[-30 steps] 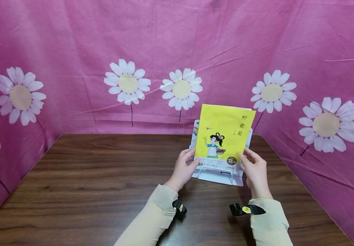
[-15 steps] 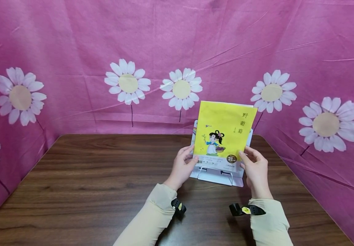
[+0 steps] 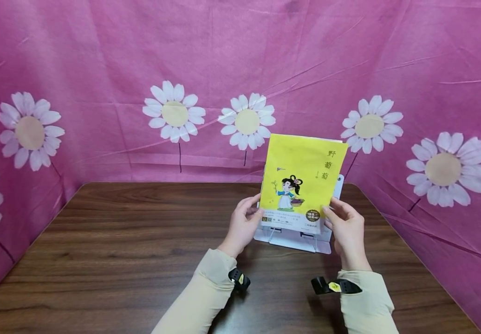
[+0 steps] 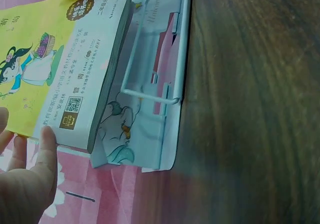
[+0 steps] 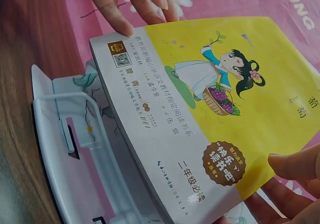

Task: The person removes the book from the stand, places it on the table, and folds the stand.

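A yellow paperback book point(image 3: 303, 181) with a drawn girl on its cover is held in front of a pale book stand point(image 3: 295, 241). My left hand point(image 3: 244, 225) grips the book's left edge near the bottom, thumb on the cover and fingers at the side. On the opposite edge my right hand point(image 3: 345, 227) grips it, thumb on the front and fingers behind. In the left wrist view the book's bottom edge hangs apart from the stand's wire holder point(image 4: 150, 91). The book hides most of the stand's back plate.
The stand rests on a dark wooden table point(image 3: 119, 250). Behind and to both sides hangs a pink cloth point(image 3: 111, 69) printed with large white daisies. Each wrist wears a black strap point(image 3: 336, 285) over a pale sleeve.
Both hands have lifted the book a little and shifted it slightly left. More of the stand's lower plate and wire holder now shows beneath it.
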`<state>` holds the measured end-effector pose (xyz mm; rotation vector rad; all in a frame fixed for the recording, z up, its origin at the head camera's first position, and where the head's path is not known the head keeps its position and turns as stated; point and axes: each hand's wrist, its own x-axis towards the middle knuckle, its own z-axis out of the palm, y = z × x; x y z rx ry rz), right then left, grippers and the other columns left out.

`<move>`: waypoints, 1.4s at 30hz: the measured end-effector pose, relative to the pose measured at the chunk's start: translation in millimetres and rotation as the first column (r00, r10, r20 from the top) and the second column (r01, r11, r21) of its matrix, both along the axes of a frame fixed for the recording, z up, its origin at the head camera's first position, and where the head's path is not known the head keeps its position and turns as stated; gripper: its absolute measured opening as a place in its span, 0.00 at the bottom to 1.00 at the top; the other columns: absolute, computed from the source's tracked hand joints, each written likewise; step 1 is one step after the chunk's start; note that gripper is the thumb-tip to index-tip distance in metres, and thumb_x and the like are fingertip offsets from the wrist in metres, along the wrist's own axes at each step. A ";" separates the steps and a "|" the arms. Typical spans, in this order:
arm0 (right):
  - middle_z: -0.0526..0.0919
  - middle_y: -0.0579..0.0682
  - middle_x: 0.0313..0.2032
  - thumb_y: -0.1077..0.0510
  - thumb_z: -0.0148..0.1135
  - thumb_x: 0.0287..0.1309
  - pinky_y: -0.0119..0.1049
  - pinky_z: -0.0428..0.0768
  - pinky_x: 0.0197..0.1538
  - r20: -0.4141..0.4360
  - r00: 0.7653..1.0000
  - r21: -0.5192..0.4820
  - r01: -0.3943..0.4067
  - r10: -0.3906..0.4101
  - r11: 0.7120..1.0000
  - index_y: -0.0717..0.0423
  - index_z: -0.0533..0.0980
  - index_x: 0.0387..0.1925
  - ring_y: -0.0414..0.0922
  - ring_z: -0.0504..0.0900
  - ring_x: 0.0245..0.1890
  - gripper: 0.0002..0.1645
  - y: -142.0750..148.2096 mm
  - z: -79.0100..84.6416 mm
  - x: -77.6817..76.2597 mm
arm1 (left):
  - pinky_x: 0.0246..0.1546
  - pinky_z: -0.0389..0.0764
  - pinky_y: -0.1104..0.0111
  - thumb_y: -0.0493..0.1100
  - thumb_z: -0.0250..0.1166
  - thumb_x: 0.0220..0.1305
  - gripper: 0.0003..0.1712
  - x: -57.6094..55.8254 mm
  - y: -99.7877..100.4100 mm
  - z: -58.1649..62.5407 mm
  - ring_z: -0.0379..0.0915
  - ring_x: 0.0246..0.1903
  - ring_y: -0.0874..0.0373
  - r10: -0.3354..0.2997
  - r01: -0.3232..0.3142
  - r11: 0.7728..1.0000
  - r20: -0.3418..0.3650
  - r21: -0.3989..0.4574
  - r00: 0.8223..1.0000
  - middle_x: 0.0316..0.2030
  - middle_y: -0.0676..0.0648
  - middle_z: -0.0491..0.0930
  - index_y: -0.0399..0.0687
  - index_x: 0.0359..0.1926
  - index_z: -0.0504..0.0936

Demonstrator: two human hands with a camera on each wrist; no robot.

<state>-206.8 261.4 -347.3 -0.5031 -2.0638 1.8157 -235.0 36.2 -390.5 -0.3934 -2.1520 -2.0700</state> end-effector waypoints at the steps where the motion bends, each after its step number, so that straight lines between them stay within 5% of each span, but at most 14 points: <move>1: 0.74 0.53 0.59 0.62 0.61 0.65 0.21 0.82 0.37 -0.004 1.000 0.001 -0.002 0.002 1.000 0.60 0.70 0.67 0.25 0.79 0.36 0.29 -0.9 0.7 0.3 | 0.57 0.79 0.56 0.34 0.59 0.69 0.24 -0.2 -1.1 0.7 0.76 0.51 0.46 0.006 -0.006 1.000 -0.005 0.000 1.000 0.62 0.40 0.71 0.44 0.66 0.75; 11: 0.78 0.28 0.34 0.68 0.63 0.62 0.22 0.82 0.37 -0.041 0.998 0.009 -0.047 0.047 0.999 0.61 0.73 0.65 0.28 0.78 0.38 0.29 -14.0 3.5 3.0 | 0.48 0.81 0.64 0.34 0.59 0.69 0.25 -1.7 -12.1 4.5 0.78 0.47 0.49 0.090 -0.088 0.993 0.019 -0.073 0.996 0.58 0.39 0.74 0.42 0.66 0.74; 25: 0.79 0.39 0.39 0.70 0.63 0.60 0.21 0.82 0.37 -0.057 0.997 0.061 -0.039 0.042 0.997 0.63 0.76 0.61 0.25 0.79 0.32 0.26 -26.5 1.8 3.9 | 0.37 0.85 0.69 0.36 0.61 0.69 0.21 -0.3 -24.2 -0.4 0.81 0.37 0.54 0.128 -0.126 0.991 0.026 -0.052 0.991 0.49 0.38 0.75 0.34 0.61 0.77; 33: 0.78 0.31 0.33 0.70 0.63 0.60 0.23 0.83 0.38 -0.059 0.996 0.065 -0.065 0.069 0.996 0.64 0.75 0.60 0.27 0.78 0.31 0.25 -32.7 1.8 6.2 | 0.35 0.87 0.62 0.35 0.63 0.68 0.20 2.5 -32.7 -2.0 0.80 0.33 0.57 0.188 -0.187 0.981 0.011 -0.055 0.982 0.46 0.38 0.78 0.33 0.58 0.80; 42: 0.80 0.25 0.30 0.71 0.66 0.57 0.21 0.81 0.36 -0.085 0.992 0.014 -0.094 0.095 0.995 0.67 0.76 0.58 0.29 0.77 0.32 0.26 -38.2 0.7 7.9 | 0.33 0.87 0.64 0.37 0.63 0.69 0.20 9.3 -47.3 3.1 0.79 0.31 0.59 0.153 -0.150 0.985 0.033 -0.079 0.988 0.46 0.37 0.81 0.35 0.59 0.80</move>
